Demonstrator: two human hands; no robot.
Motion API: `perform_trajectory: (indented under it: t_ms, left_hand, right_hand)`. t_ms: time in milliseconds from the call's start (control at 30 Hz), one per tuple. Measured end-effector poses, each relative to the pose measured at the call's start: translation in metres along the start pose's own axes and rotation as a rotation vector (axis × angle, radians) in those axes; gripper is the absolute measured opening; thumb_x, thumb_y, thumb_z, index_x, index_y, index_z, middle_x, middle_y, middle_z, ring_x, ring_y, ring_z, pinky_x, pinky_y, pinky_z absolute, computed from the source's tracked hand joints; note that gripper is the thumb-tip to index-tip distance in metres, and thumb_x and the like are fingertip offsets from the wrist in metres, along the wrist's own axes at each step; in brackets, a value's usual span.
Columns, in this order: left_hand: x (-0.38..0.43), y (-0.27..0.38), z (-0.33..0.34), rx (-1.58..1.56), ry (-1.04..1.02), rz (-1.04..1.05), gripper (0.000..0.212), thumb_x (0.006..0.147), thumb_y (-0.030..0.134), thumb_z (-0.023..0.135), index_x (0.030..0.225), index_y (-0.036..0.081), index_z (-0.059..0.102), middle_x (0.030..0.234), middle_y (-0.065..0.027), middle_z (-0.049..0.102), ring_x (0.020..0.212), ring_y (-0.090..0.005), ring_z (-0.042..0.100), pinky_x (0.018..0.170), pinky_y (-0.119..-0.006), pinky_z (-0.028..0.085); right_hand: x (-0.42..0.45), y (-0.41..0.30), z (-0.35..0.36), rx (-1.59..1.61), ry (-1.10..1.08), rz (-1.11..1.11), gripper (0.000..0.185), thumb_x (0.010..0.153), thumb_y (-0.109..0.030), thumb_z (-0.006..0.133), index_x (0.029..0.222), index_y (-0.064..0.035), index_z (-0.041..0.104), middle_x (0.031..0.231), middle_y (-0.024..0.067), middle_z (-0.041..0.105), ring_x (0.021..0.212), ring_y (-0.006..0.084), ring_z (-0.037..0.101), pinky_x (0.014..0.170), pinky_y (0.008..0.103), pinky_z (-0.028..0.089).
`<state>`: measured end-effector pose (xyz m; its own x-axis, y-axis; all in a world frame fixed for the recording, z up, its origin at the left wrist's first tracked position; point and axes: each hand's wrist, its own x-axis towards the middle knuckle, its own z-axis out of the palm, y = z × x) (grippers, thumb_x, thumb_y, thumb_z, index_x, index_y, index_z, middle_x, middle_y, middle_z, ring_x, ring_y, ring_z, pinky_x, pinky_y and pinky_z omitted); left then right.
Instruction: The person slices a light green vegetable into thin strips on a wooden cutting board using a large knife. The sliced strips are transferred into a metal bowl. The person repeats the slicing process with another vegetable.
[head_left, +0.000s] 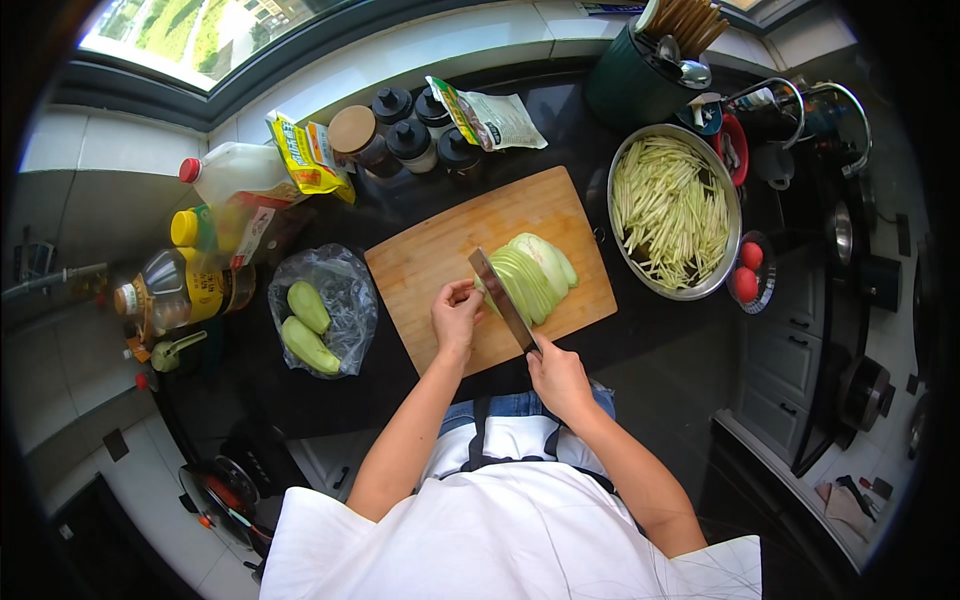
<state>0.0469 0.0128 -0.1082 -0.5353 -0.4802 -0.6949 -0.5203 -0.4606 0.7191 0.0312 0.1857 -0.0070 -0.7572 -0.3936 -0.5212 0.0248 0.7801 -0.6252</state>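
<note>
Green vegetable slices (534, 274), overlapping in a row, lie on a wooden cutting board (420, 262). My right hand (559, 376) is closed round the handle of a cleaver (504, 298), whose blade stands at the left end of the slices. Just left of the blade is my left hand (456, 316), fingers curled and thumb near the fingertips; whether it pinches a bit of vegetable cannot be told. A metal basin (616, 225) to the right holds many thin pale-green shreds (671, 214). Left of the board, two peeled green vegetables (309, 345) rest in a clear plastic bag (349, 300).
Beyond the board stand seasoning jars (411, 142) and a food packet (499, 120). Bottles, among them an oil bottle (202, 289), line the left side. A green utensil holder (630, 82) is behind the basin; a small bowl with red fruits or vegetables (766, 289) sits at its right.
</note>
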Motion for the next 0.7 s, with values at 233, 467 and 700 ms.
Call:
perform_trajectory:
  t_ms: [233,467,700]
  left_hand:
    - [0.0,-0.001,0.0,-0.018,-0.002,0.0,0.025,0.09,0.019,0.069,0.112,0.009,0.063,0.097,0.0015,0.063,0.088,-0.009,0.061,0.073,-0.027,0.051]
    - [-0.002,0.002,-0.002,0.024,-0.006,-0.004,0.026,0.09,0.02,0.069,0.113,0.008,0.063,0.098,0.0012,0.063,0.089,-0.0092,0.061,0.075,-0.028,0.051]
    - [-0.004,0.001,0.0,0.007,-0.028,0.019,0.029,0.089,0.02,0.07,0.114,0.008,0.063,0.099,0.0013,0.063,0.089,-0.0096,0.06,0.075,-0.028,0.051]
  right_hand:
    - [0.009,0.0,0.005,0.022,0.009,-0.015,0.031,0.091,-0.009,0.058,0.122,-0.0056,0.056,0.079,0.0276,0.065,0.079,0.046,0.064,0.071,0.0523,0.052]
    - [0.023,-0.002,0.018,0.022,0.037,-0.009,0.021,0.091,-0.01,0.058,0.111,-0.0042,0.055,0.08,0.0278,0.065,0.081,0.0469,0.064,0.071,0.0536,0.051]
    - [0.039,0.002,0.046,-0.024,0.103,0.021,0.023,0.091,-0.013,0.058,0.112,-0.0053,0.056,0.08,0.0274,0.066,0.08,0.0469,0.065,0.072,0.0539,0.052]
